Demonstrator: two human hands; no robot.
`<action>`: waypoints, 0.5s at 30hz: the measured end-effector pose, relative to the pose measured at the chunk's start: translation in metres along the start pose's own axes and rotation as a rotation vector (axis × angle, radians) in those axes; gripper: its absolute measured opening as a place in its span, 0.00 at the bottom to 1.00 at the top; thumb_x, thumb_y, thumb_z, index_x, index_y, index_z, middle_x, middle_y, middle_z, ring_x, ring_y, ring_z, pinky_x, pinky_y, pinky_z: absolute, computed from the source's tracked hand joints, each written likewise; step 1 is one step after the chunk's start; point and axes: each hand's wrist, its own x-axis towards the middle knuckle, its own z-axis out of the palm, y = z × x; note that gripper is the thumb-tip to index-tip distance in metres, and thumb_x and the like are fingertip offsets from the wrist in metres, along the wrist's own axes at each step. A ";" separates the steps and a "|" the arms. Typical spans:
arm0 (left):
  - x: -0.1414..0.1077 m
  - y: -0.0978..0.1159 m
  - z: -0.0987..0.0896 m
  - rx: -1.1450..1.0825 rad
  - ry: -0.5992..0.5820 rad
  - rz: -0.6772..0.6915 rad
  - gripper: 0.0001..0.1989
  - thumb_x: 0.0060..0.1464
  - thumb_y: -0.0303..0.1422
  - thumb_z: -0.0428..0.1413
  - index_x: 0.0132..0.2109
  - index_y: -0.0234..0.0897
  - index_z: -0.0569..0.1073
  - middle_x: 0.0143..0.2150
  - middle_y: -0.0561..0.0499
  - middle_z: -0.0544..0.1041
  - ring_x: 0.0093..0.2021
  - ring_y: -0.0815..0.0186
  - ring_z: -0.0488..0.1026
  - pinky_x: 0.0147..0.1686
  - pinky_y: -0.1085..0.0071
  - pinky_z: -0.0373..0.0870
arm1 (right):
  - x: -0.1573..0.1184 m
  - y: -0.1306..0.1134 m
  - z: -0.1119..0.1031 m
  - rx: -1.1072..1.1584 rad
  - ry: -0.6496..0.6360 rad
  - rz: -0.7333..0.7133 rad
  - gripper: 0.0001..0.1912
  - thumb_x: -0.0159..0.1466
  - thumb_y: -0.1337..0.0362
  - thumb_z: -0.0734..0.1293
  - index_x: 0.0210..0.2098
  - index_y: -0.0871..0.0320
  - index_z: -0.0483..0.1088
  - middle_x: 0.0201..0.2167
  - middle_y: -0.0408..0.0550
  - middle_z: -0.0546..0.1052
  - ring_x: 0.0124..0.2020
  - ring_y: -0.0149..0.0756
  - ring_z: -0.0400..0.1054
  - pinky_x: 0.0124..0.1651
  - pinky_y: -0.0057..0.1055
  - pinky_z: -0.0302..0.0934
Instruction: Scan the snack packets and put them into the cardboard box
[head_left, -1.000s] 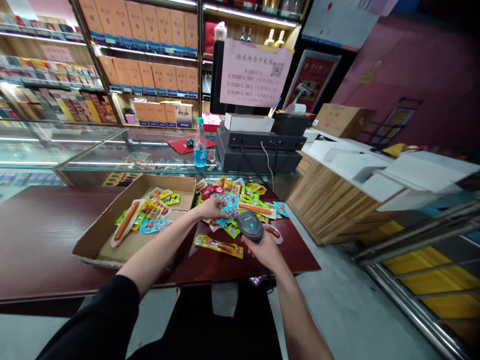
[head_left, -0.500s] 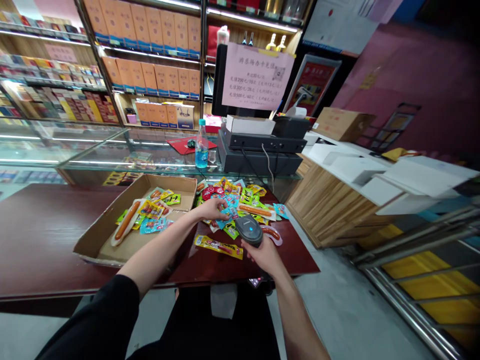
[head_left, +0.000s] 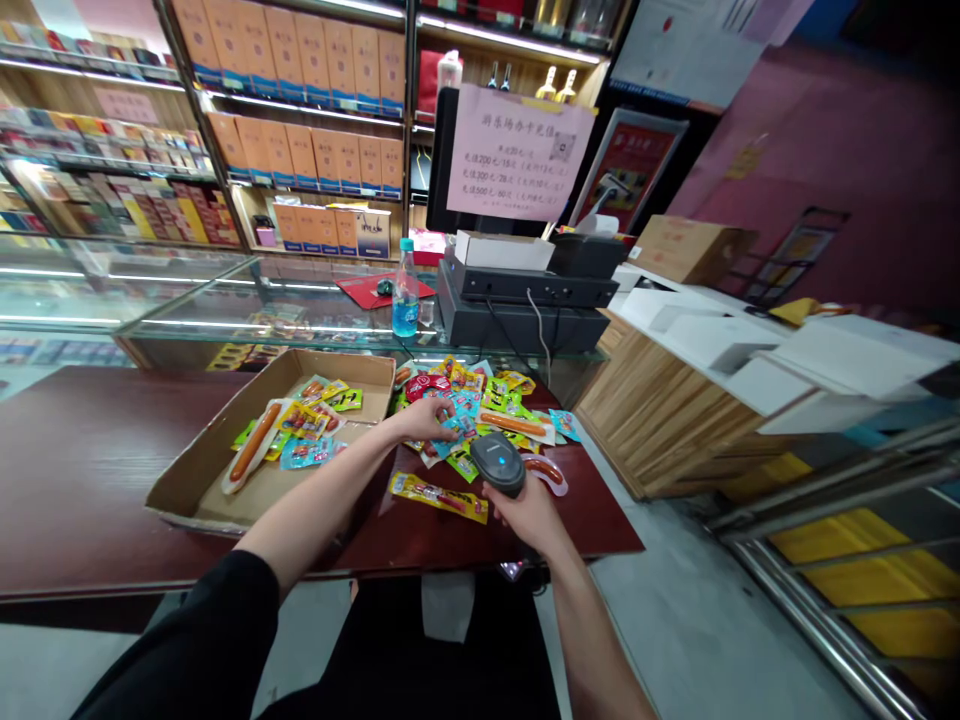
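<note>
My right hand [head_left: 526, 508] is wrapped round the handle of a dark grey barcode scanner [head_left: 499, 462], whose small blue light is lit. Just left of the scanner's head, my left hand [head_left: 430, 419] has its fingers bent down onto a pile of colourful snack packets [head_left: 469, 378], touching a blue packet [head_left: 463, 428]; whether it grips that packet is hard to see. A long yellow packet [head_left: 439, 497] lies in front of the pile. Beside the scanner rests a curved sausage pack [head_left: 546, 472]. An open cardboard tray [head_left: 199, 467] at the left holds several packets and a long sausage pack [head_left: 253, 445].
Behind the pile stand a bottle of blue liquid [head_left: 405, 300], a black cash drawer [head_left: 525, 325] and a monitor with a pink paper sign [head_left: 517, 150]. The dark red table [head_left: 82, 440] ends close to my body. White boxes [head_left: 832, 365] sit on a wooden cabinet at the right.
The view has shifted very slightly. Both hands, the scanner and the packets are otherwise as they were.
</note>
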 end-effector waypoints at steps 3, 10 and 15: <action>0.000 0.000 0.000 0.000 0.001 -0.006 0.21 0.35 0.41 0.64 0.36 0.36 0.70 0.26 0.59 0.64 0.27 0.71 0.63 0.27 0.76 0.57 | 0.001 -0.002 0.001 -0.004 0.003 -0.002 0.15 0.54 0.60 0.68 0.39 0.60 0.74 0.29 0.51 0.80 0.37 0.47 0.76 0.34 0.34 0.68; 0.000 0.000 -0.002 -0.011 -0.001 -0.034 0.21 0.36 0.40 0.64 0.37 0.35 0.70 0.25 0.59 0.64 0.25 0.72 0.62 0.24 0.77 0.57 | 0.002 -0.003 0.000 0.025 -0.001 0.012 0.16 0.54 0.59 0.68 0.41 0.60 0.74 0.28 0.50 0.80 0.36 0.46 0.76 0.34 0.34 0.69; -0.001 0.001 -0.003 -0.025 -0.014 -0.044 0.21 0.36 0.40 0.64 0.37 0.35 0.70 0.25 0.59 0.64 0.24 0.73 0.61 0.24 0.77 0.57 | 0.001 -0.002 -0.001 0.037 0.013 0.022 0.16 0.54 0.57 0.69 0.40 0.59 0.74 0.27 0.50 0.80 0.33 0.47 0.76 0.32 0.35 0.69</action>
